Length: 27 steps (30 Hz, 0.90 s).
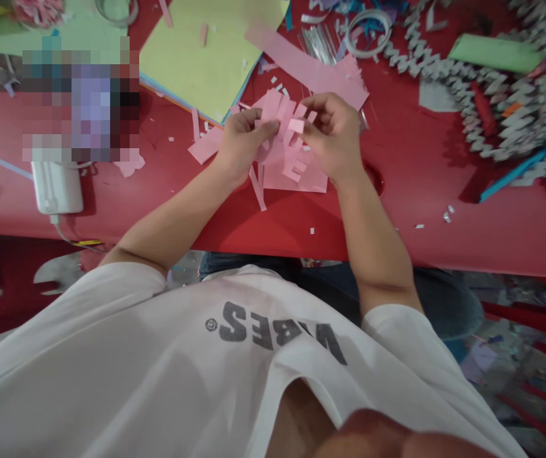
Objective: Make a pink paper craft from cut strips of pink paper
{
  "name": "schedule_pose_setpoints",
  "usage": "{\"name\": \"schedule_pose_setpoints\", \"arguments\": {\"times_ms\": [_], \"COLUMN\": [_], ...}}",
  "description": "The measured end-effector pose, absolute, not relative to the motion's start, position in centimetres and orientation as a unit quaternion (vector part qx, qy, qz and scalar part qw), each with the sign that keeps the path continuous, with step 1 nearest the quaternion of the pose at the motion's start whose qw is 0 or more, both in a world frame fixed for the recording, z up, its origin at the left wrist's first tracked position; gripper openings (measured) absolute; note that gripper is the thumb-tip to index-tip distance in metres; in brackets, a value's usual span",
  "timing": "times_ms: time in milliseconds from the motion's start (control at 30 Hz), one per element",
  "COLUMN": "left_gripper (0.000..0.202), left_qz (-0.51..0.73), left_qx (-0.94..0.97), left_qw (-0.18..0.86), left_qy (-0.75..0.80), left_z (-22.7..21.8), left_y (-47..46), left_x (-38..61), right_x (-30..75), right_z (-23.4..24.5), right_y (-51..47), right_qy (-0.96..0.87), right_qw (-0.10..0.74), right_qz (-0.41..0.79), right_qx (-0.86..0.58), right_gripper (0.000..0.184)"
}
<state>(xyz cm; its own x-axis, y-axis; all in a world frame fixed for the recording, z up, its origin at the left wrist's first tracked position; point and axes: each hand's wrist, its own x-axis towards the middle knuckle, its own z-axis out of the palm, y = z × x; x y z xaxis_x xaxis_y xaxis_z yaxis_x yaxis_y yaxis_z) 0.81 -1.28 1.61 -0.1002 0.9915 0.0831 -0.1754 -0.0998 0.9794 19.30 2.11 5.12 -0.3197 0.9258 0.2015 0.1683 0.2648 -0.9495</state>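
Observation:
Between my two hands is a piece of pink paper (pixel 282 117) cut into narrow strips along its edge. My left hand (pixel 246 140) pinches it between thumb and fingers from the left. At its right side, my right hand (pixel 332 130) has thumb and forefinger closed on one of the cut strips, which looks bent or curled. Under the hands lies a flat pink sheet (pixel 313 178) with loose pink strips (pixel 257 189) beside it. Another pink piece (pixel 206 145) rests just left of my left hand.
Yellow paper (pixel 196 57) tops a coloured stack ahead. Tape rolls (pixel 368 33) and folded grey paper chains (pixel 473 121) lie to the right, near a blue stick (pixel 523 168). A white power bank (pixel 58 184) with a cable sits left on the red table (pixel 158 203).

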Motion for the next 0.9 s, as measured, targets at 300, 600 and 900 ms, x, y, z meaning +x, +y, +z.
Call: {"name": "schedule_pose_setpoints", "arguments": {"times_ms": [300,600,900], "left_gripper": [0.022,0.021,0.016], "left_qz": [0.601,0.634,0.628], "left_qx": [0.428,0.389,0.437], "left_qw": [0.515,0.488,0.450], "left_qy": [0.437,0.457,0.460], "left_z": [1.6,1.4,1.5], "left_y": [-1.1,-0.9,-1.2], "left_x": [0.8,0.9,0.7], "right_x": [19.4,19.7,19.4], "right_z": [4.5,5.4,5.7], "right_y": [2.6,2.3,1.5], "right_qy": [-0.645,-0.637,-0.603], "right_qw": [0.436,0.463,0.417], "right_qz": [0.455,0.440,0.478], "right_qx": [-0.432,-0.432,-0.484], "right_gripper": [0.007,0.005,0.014]}}
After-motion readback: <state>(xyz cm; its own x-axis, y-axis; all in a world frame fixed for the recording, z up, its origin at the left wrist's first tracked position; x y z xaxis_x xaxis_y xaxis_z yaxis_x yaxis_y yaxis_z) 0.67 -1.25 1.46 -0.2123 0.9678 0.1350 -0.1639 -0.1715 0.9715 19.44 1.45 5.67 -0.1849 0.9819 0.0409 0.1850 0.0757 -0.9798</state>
